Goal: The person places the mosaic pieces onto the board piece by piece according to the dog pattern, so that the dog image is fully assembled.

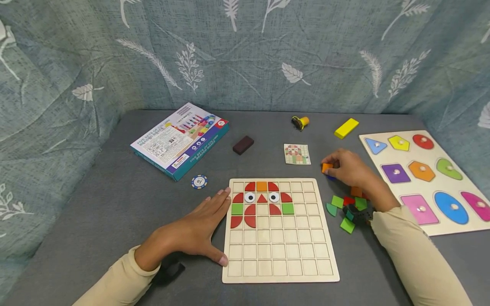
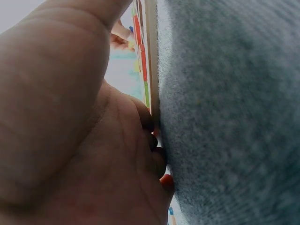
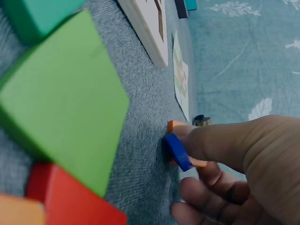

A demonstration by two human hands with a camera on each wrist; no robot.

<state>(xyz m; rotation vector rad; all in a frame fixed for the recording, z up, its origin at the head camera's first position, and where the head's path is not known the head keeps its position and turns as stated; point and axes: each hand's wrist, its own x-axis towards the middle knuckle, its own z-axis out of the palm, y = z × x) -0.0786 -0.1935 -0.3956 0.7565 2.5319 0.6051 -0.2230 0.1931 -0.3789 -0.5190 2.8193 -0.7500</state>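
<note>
My left hand [image 1: 199, 225] lies with fingers straight and spread along the left edge of the wooden grid board [image 1: 289, 272], thumb touching its lower left side. Red curved pieces, green squares [image 1: 288, 208], an orange square [image 1: 262, 186] and two eye pieces [image 1: 273, 197] form a pattern in the board's upper left. Beyond the board's top right corner, my right hand [image 1: 349, 168] pinches an orange block [image 1: 326, 168] between thumb and fingers. A blue piece [image 3: 177, 152] is right by the thumb; whether it is gripped too, I cannot tell.
Loose green, red and orange pieces [image 1: 347, 225] lie under the right wrist. Farther right is a shape-knob board [image 1: 398, 204]. A pattern card [image 1: 297, 154], yellow block [image 1: 346, 128], dark block [image 1: 243, 145], chip [image 1: 199, 182] and game box [image 1: 180, 140] sit behind.
</note>
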